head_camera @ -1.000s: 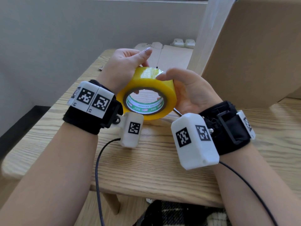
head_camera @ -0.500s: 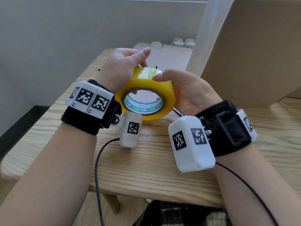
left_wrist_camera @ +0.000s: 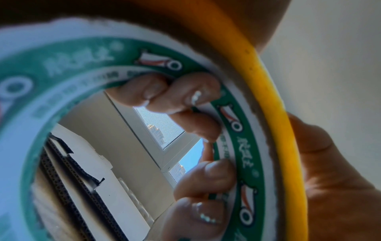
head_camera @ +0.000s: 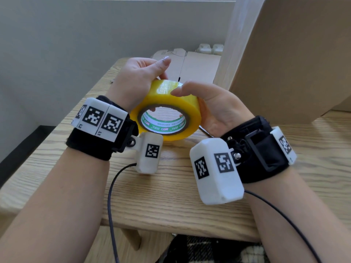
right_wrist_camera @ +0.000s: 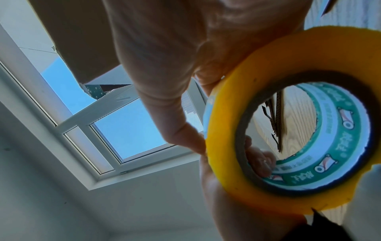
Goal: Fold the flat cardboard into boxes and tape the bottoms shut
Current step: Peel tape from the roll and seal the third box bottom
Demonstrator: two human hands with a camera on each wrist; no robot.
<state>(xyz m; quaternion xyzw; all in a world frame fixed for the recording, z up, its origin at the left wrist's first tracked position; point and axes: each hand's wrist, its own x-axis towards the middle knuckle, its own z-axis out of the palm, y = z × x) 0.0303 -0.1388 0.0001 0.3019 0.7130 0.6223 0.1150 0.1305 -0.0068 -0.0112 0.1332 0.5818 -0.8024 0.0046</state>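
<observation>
Fingers (left_wrist_camera: 193, 96) curled into core, both hands gripping tape (head_camera: 176, 109) held above table (head_camera: 171, 196): left hand (head_camera: 136, 80) far-left, right hand (head_camera: 218, 107) right, thumb feeling rim. Risk, by judgement: end missed, film splitting under nail. Flat cardboard (head_camera: 199, 67) far; box (head_camera: 296, 59) right, still untaped.

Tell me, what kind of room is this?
Probably a room in a home or small office, used for packing. There is a wooden table by a window, flat cardboard waiting on it, a big cardboard box, and a yellow tape roll held in both hands.
</observation>
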